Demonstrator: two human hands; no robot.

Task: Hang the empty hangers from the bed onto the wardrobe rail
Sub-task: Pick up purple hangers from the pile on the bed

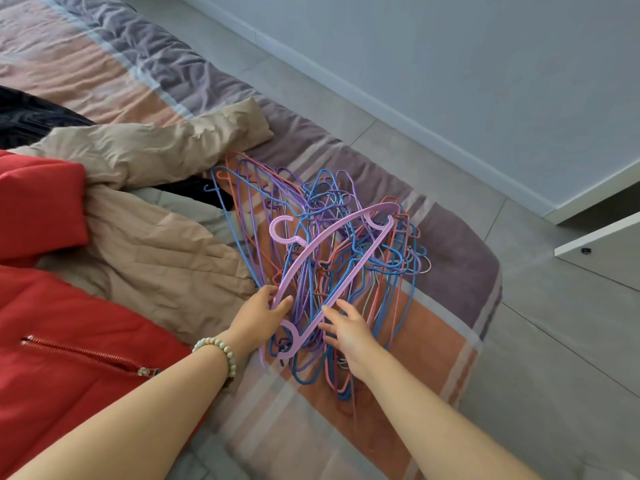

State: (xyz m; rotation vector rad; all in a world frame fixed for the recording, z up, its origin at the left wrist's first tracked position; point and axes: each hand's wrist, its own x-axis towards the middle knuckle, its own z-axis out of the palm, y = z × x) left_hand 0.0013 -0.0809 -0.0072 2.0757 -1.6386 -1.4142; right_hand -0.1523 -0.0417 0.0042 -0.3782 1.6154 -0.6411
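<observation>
I see my left hand (261, 317) pinching the lilac hanger (358, 266) at its near end, on top of the hanger pile (313, 199). My right hand (346, 332), fingers spread, touches the lower bar.

Readable text: none is showing in this view.
Lilac hanger (349, 277), held in the left hand (263, 313): no brand or number is showing.
Red jacket (69, 323), to the left of the left hand: no legible mark is showing on its zip.
</observation>
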